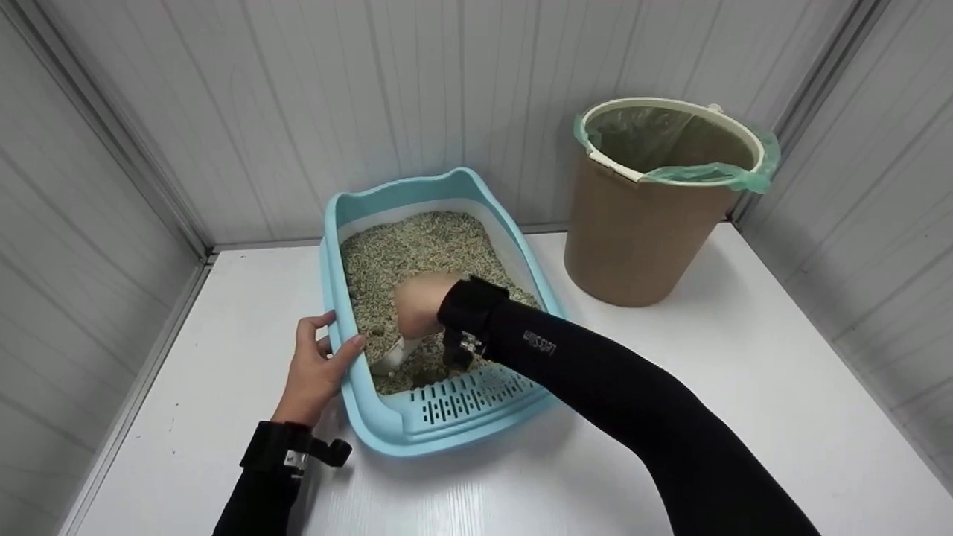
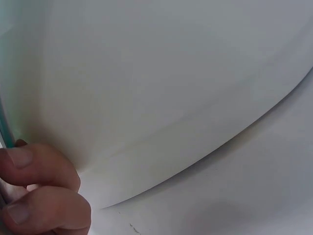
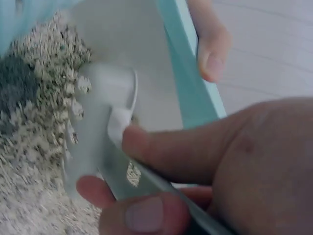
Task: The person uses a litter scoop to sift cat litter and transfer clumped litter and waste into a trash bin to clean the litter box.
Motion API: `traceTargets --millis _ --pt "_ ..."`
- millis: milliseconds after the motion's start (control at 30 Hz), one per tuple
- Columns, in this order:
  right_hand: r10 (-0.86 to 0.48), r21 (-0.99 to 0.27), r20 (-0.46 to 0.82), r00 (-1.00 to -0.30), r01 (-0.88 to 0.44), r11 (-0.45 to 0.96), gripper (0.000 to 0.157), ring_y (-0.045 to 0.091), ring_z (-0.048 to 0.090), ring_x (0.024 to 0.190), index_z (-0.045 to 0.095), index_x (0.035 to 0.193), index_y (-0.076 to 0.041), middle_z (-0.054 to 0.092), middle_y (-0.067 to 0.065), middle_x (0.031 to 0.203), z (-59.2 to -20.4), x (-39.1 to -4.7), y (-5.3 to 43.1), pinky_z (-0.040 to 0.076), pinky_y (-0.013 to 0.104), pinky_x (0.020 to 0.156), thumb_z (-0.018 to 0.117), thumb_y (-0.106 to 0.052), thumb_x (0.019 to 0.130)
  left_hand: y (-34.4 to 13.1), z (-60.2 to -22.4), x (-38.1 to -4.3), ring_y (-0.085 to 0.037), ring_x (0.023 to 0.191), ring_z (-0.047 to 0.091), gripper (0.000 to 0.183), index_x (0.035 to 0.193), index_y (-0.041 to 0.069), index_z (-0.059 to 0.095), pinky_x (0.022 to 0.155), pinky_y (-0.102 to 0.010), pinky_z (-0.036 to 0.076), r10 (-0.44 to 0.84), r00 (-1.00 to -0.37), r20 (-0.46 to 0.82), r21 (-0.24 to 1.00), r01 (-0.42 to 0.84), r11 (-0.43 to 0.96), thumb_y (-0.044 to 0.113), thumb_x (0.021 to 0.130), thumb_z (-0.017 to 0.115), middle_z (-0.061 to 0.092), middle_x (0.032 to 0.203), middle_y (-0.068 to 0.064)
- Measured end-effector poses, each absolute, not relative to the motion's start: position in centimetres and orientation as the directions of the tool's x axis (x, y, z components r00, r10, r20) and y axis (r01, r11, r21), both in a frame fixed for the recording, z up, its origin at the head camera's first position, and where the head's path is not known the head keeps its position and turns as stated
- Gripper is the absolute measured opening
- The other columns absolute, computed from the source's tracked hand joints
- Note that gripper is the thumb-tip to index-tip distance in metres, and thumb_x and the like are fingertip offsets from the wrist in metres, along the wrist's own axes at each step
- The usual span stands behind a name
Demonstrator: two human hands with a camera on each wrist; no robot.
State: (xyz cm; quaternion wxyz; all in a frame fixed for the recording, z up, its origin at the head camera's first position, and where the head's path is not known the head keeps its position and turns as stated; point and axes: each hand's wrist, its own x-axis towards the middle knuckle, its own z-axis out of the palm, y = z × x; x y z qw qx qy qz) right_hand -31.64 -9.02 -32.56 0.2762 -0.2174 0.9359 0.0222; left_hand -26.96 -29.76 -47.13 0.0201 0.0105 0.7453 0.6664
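A blue litter box (image 1: 525, 257) with a white inner wall holds grainy cat litter (image 1: 417, 246). At its front left, my left hand (image 1: 316, 372) grips the rim, thumb over the top and fingers outside; two curled fingers (image 2: 49, 169) show in the left wrist view. Over the litter, my right hand (image 1: 421, 305) holds a pale litter scoop (image 3: 100, 127) by its handle, thumb on top. The scoop's head lies in the litter near the box's left wall. A dark patch (image 3: 17, 90) of litter shows beside it in the right wrist view.
Behind and to the right stands a brown bin (image 1: 633, 238) lined with a green bag (image 1: 752, 179). The box and bin stand on a white table (image 1: 246, 313). Pale panelled walls (image 1: 298, 112) close in the back and both sides. A slotted ledge (image 1: 461, 398) spans the box's front.
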Motion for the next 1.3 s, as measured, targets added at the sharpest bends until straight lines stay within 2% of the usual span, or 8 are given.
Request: traceTargets --millis 100,333,500,633,800,933,1200,1300 --pt "-0.366 -0.092 -0.54 -0.758 -0.379 0.921 0.049 0.015 0.024 0.06 0.043 0.07 -0.02 0.032 -0.002 0.071 -33.1 -31.5 -9.4 0.028 0.033 0.061 0.055 -0.025 0.117 -29.8 -47.0 -27.0 -0.022 0.094 0.075 0.07 0.161 0.008 0.03 0.077 -0.034 0.064 0.041 -0.999 -0.027 0.992 -0.022 0.125 0.022 0.109 0.075 0.067 0.129 -0.029" --pt "-0.302 -0.113 -0.543 -0.784 -0.288 0.951 0.031 0.017 0.039 0.071 0.065 0.088 -0.02 0.054 0.0 0.093 -33.4 -32.0 -10.5 0.034 0.035 0.069 0.062 -0.031 0.116 -29.8 -46.9 -27.1 -0.028 0.1 0.076 0.071 0.163 0.009 0.029 0.078 -0.034 0.065 0.04 -0.998 -0.042 0.99 -0.036 0.14 0.024 0.11 0.075 0.066 0.133 -0.029" --pt "-0.337 -0.158 -0.467 -0.817 -0.298 0.941 0.041 0.017 0.036 0.069 0.055 0.076 -0.02 0.05 0.0 0.083 -34.1 -32.2 -11.1 0.032 0.033 0.067 0.059 -0.026 0.116 -30.2 -46.8 -27.0 -0.029 0.101 0.076 0.072 0.164 0.011 0.029 0.078 -0.036 0.065 0.037 -0.998 -0.045 0.99 -0.039 0.136 0.025 0.11 0.075 0.066 0.133 -0.03" --pt "-0.347 -0.168 -0.349 -0.87 -0.307 0.937 0.039 0.015 0.054 0.074 0.064 0.075 -0.019 0.072 0.0 0.094 -35.3 -31.7 -11.7 0.044 0.029 0.072 0.065 -0.027 0.113 -30.1 -46.9 -26.9 -0.031 0.105 0.075 0.072 0.164 0.012 0.029 0.079 -0.036 0.065 0.039 -0.998 -0.052 0.99 -0.046 0.136 0.027 0.11 0.075 0.065 0.135 -0.03" --pt "-0.297 -0.179 -0.301 -0.906 -0.252 0.951 0.022 0.018 0.073 0.095 0.084 0.1 -0.016 0.08 0.001 0.116 -36.4 -32.3 -12.3 0.06 0.033 0.087 0.07 -0.03 0.11 -29.7 -46.9 -26.9 -0.031 0.103 0.075 0.071 0.164 0.013 0.03 0.078 -0.036 0.065 0.044 -0.998 -0.054 0.988 -0.047 0.145 0.026 0.11 0.075 0.066 0.135 -0.03" --pt "-0.274 -0.24 -0.272 -0.922 -0.211 0.948 0.018 0.019 0.073 0.095 0.086 0.104 -0.015 0.08 0.002 0.116 -37.0 -33.0 -12.7 0.06 0.032 0.084 0.073 -0.027 0.109 -29.7 -46.9 -26.8 -0.026 0.098 0.075 0.071 0.164 0.014 0.031 0.077 -0.036 0.064 0.048 -0.998 -0.05 0.987 -0.042 0.153 0.028 0.11 0.075 0.066 0.132 -0.029" --pt "-0.25 -0.398 -0.261 -0.932 -0.132 0.908 0.033 0.018 0.051 0.072 0.068 0.077 -0.015 0.071 0.004 0.088 -38.6 -34.9 -12.2 0.045 0.031 0.069 0.07 -0.014 0.109 -29.8 -46.7 -26.6 -0.026 0.098 0.074 0.07 0.164 0.013 0.032 0.076 -0.038 0.063 0.047 -0.997 -0.063 0.984 -0.054 0.171 0.025 0.111 0.074 0.066 0.136 -0.031" --pt "-0.248 -0.42 -0.28 -0.928 -0.113 0.9 0.037 0.018 0.051 0.072 0.067 0.074 -0.016 0.071 0.004 0.088 -39.4 -36.1 -12.2 0.044 0.031 0.07 0.066 -0.012 0.11 -29.7 -46.7 -26.6 -0.027 0.098 0.075 0.069 0.164 0.012 0.032 0.077 -0.038 0.064 0.046 -0.997 -0.056 0.986 -0.048 0.162 0.024 0.11 0.074 0.066 0.134 -0.031"
